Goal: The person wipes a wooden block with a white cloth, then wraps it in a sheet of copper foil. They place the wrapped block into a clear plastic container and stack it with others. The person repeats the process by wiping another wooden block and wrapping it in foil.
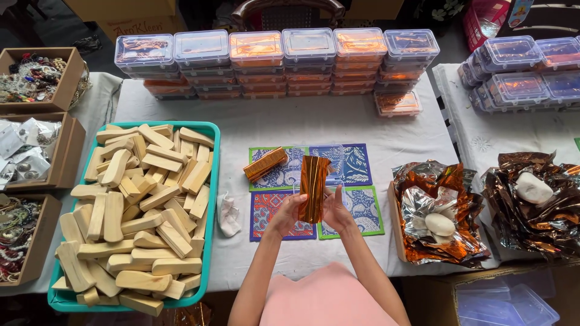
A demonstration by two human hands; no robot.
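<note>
Hands (313, 212) gripping foil-wrapped bar (313, 188), upright, long axis pointing away, above patterned mats (356, 166)

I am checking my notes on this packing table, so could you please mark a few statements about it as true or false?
1. Both hands, left hand and right hand, hold a wrapped orange foil piece. True.
2. The teal tray holds metal spoons. False: it holds pale wooden blocks.
3. A second wrapped piece lies on the patterned mats. True.
4. The clear lidded boxes are stacked at the near table edge. False: they line the far edge.
5. A white stone rests on crumpled foil sheets. True.
</note>
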